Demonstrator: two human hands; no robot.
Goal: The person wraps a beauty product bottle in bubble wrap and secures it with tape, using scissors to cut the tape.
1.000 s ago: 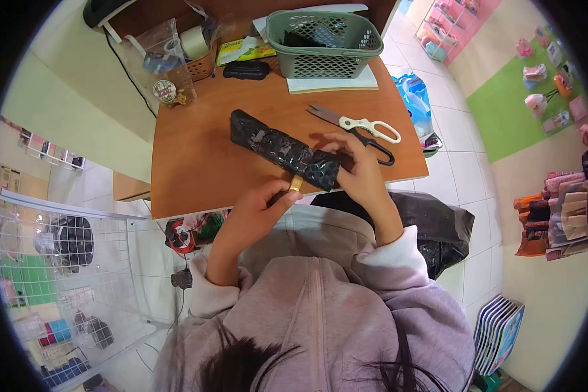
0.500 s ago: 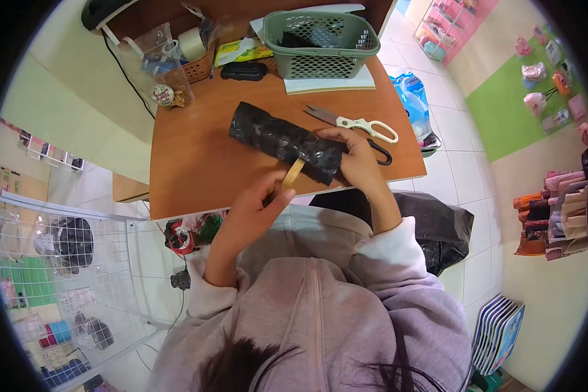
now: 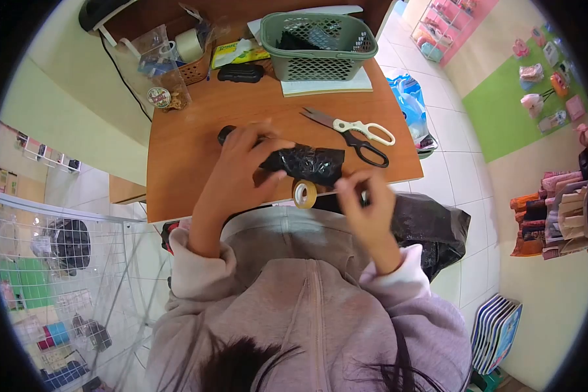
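A long package wrapped in shiny black plastic [image 3: 304, 162] lies across the desk near its front edge. My left hand [image 3: 238, 160] is over its left part with fingers spread, hiding much of that end. At the package's near edge, a roll of tape [image 3: 311, 196] shows its round face, apart from both hands. My right hand [image 3: 370, 206], blurred by motion, is beside the package's right end with its fingers apart, fingertips near the corner. Scissors [image 3: 362, 130] with one white and one black handle lie behind my right hand, blades pointing left.
At the back of the desk [image 3: 189, 140] stands a green basket [image 3: 320, 65] with dark items, on white paper. A black case [image 3: 240, 72], a yellow packet [image 3: 225, 55] and a brown basket [image 3: 196, 70] are to its left. A black bag [image 3: 431, 225] sits below the right side.
My left hand has let go of the tape roll and moved up over the package's left part. My right hand has moved off the package toward me. The roll has turned face-on.
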